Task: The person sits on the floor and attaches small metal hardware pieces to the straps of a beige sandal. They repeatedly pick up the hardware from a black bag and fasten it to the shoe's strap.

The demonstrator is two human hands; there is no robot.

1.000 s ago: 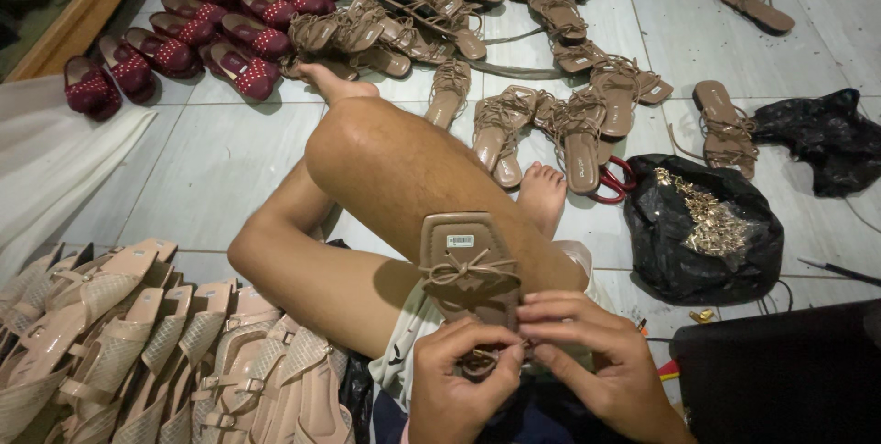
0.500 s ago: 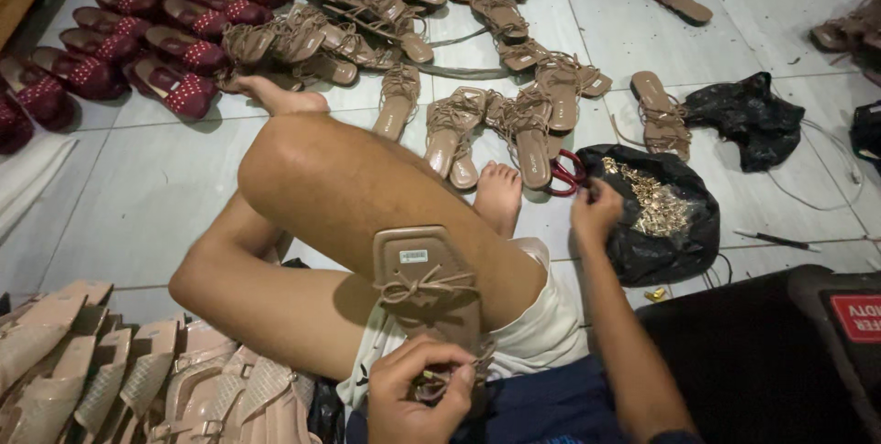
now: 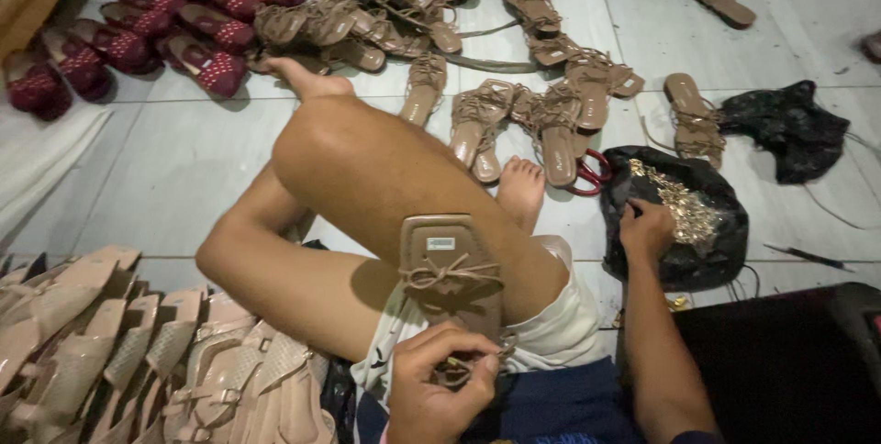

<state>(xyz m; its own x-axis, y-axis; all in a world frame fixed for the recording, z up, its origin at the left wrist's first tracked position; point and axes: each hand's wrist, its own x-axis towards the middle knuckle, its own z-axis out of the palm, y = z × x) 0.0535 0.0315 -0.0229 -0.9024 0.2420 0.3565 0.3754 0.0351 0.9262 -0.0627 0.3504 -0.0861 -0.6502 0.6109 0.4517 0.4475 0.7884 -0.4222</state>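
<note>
A tan flat sandal (image 3: 450, 270) with a knotted cord strap rests on my thigh, sole end toward me. My left hand (image 3: 440, 384) pinches its near end between thumb and fingers. My right hand (image 3: 647, 228) reaches out to a black plastic bag (image 3: 679, 215) on the floor and touches the gold metal pieces (image 3: 684, 205) lying in it. Whether those fingers hold a piece cannot be told. I sit on the tiled floor with one knee raised.
Brown strappy sandals (image 3: 514, 114) lie scattered ahead, red patterned slippers (image 3: 156, 31) at the far left. A stack of beige sandals (image 3: 138, 361) sits at my lower left. Red-handled scissors (image 3: 592, 173) lie by my foot, another dark bag (image 3: 780, 127) at right.
My right hand left the sandal and moved right to the black bag with gold pieces. My left hand stays on the sandal's near end. The view shifted slightly.
</note>
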